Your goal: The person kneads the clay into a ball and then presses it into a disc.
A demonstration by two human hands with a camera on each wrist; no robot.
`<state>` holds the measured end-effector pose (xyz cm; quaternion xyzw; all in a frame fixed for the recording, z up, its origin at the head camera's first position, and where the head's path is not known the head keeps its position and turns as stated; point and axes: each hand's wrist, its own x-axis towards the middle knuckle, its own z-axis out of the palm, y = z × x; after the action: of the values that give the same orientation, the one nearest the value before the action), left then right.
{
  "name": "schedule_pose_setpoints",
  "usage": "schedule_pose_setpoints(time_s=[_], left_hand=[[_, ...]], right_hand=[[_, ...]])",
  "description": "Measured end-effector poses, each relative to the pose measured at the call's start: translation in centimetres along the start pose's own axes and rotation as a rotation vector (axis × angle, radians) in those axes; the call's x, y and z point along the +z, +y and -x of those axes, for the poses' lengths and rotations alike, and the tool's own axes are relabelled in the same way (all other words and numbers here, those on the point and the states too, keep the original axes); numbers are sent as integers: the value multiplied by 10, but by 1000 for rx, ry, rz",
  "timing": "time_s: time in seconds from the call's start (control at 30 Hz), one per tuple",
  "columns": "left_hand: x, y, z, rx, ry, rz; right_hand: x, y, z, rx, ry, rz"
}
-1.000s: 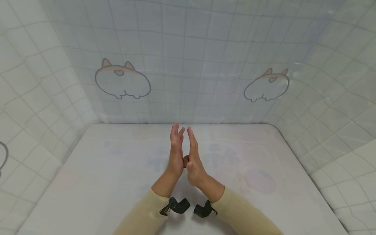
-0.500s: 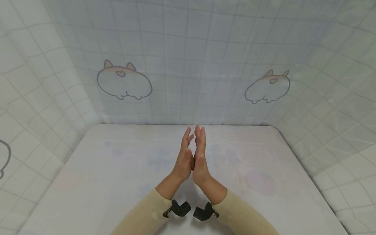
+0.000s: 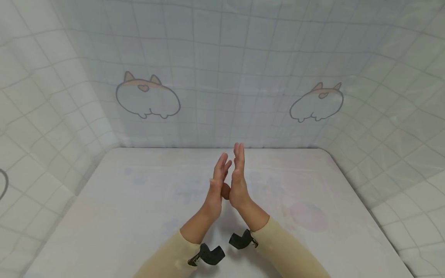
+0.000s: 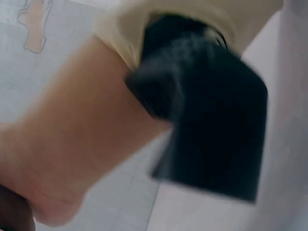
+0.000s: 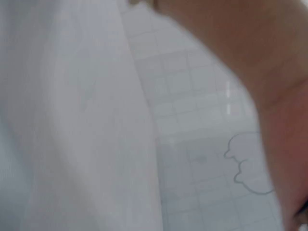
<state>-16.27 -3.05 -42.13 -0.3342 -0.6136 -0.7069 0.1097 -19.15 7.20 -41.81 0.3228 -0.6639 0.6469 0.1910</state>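
Note:
A small brown ball (image 3: 225, 191), like a lump of clay, sits between my two palms in the head view. My left hand (image 3: 215, 191) presses it from the left with fingers stretched forward and slightly parted. From the right, the flat palm of my right hand (image 3: 239, 187) touches it, its straight fingers reaching a bit farther forward. Both hands are raised above the white table (image 3: 146, 216). In the left wrist view the brown ball (image 4: 14, 211) shows partly at the lower left corner, against the heel of a hand.
Black wrist cameras (image 3: 211, 255) sit on both cream sleeves (image 3: 286, 249), close to each other below the hands. A grid-patterned sheet (image 3: 229, 85) with dog drawings stands behind the table and along both sides.
My hands have slid against each other with the ball between them. Over the last half second the right went forward and the left drew back, and more of the ball shows.

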Motion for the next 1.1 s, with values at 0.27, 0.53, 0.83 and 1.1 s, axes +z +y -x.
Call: schedule_pose_setpoints(time_s=[0.27,0.53,0.83,1.1], left_hand=[[2,8,-4,108,44,-3],[-2,7,-15,100,55,-63],[-9,-1,-18,1,125,-229],[-5,-7,-10,-137,67,-242]], right_hand=[[2,14,9,-47,-162,-111],[5,8,7,-199,-136,2],[8,-1,16,-240,-144,-8],[5,-8,15,-208,-108,-3]])
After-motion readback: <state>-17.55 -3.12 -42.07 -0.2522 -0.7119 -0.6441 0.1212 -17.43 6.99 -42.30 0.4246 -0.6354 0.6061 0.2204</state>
